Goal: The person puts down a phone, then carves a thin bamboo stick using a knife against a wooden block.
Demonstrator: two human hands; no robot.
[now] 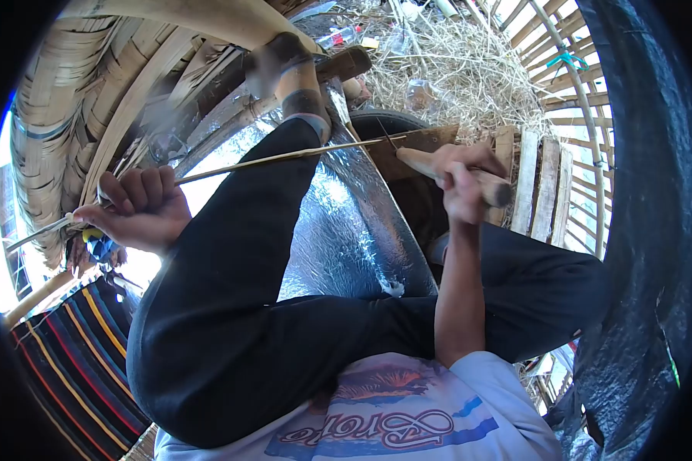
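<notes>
My left hand [142, 206], at the left, is closed around a long thin strip [261, 160], which runs up to the right across my raised knee. Fingers of my right hand [469, 178] are wrapped round a thick wooden handle [421, 161]. A thin dark metal point [387, 137] sticks out of the handle's upper left end, close to the strip's far end. Whether the point touches the strip I cannot tell. Below the strip, between my legs, lies a shiny grey sheet [338, 238].
Woven bamboo [61, 138] curves along the left. A bamboo pole [184, 19] crosses the top. Straw [469, 69] and plastic bottles [340, 37] lie ahead. Wooden slats [546, 184] and dark plastic sheeting [638, 230] stand right. A striped cloth [81, 361] is at lower left.
</notes>
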